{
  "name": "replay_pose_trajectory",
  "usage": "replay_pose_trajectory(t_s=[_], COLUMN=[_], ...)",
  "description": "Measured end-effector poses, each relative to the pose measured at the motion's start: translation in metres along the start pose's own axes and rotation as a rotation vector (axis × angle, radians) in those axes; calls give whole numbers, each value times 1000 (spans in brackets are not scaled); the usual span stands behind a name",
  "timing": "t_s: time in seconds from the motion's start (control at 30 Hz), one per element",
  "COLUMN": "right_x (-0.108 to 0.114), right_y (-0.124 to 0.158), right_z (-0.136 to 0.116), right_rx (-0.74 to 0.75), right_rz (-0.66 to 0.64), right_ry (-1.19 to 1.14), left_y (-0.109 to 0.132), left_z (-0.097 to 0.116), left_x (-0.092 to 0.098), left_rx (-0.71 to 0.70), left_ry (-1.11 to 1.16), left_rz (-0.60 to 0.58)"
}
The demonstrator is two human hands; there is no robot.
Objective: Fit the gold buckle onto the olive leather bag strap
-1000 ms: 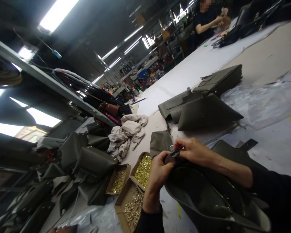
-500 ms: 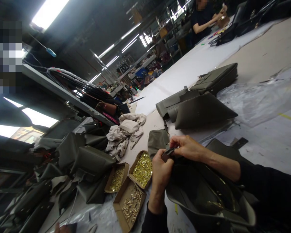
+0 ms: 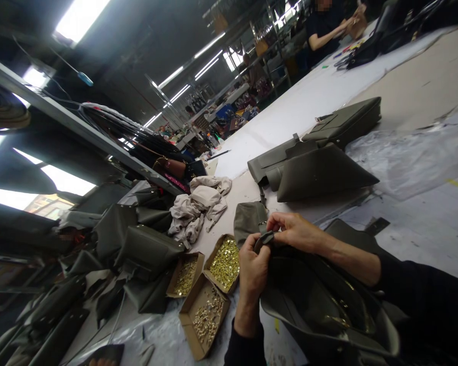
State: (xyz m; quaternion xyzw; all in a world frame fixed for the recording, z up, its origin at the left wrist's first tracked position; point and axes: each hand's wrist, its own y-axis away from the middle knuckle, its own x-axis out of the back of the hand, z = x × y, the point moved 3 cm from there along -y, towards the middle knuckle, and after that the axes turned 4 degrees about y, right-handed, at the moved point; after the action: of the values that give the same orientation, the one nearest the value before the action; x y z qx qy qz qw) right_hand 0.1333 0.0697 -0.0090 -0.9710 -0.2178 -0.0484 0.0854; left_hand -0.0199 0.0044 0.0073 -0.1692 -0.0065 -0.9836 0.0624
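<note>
no readable text or labels

You have a dark olive, leather-looking bag (image 3: 297,300) at the near side of the pale bench (image 3: 423,81), its wide mouth gaping towards you and gold-coloured metal (image 3: 341,305) glinting inside. You hold a narrow, dark olive strap-like piece (image 3: 266,238) bent beyond that mouth, just beside a small shiny metal fitting (image 3: 262,223); how it joins the bag is hidden.

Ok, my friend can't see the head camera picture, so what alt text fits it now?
A person's hands pinch a small dark strap piece at an open grey-green bag. Beside them are three cardboard trays of golden bits, with more grey-green bags around.
</note>
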Motion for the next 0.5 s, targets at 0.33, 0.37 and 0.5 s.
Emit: replay_pose_trajectory(t_s=[0.33, 0.37, 0.5], right_x=[-5, -4, -4], right_y=[-4, -4, -3], right_z=[13, 12, 4], right_rx=[-285, -292, -280], right_rz=[-79, -88, -82], right_ry=[-222, -234, -262], left_y=[8, 8, 6], left_z=[-2, -3, -5], left_x=[-8, -10, -16], left_rx=[-109, -121, -126], left_ry=[-319, -347, -356], left_rz=[206, 229, 306])
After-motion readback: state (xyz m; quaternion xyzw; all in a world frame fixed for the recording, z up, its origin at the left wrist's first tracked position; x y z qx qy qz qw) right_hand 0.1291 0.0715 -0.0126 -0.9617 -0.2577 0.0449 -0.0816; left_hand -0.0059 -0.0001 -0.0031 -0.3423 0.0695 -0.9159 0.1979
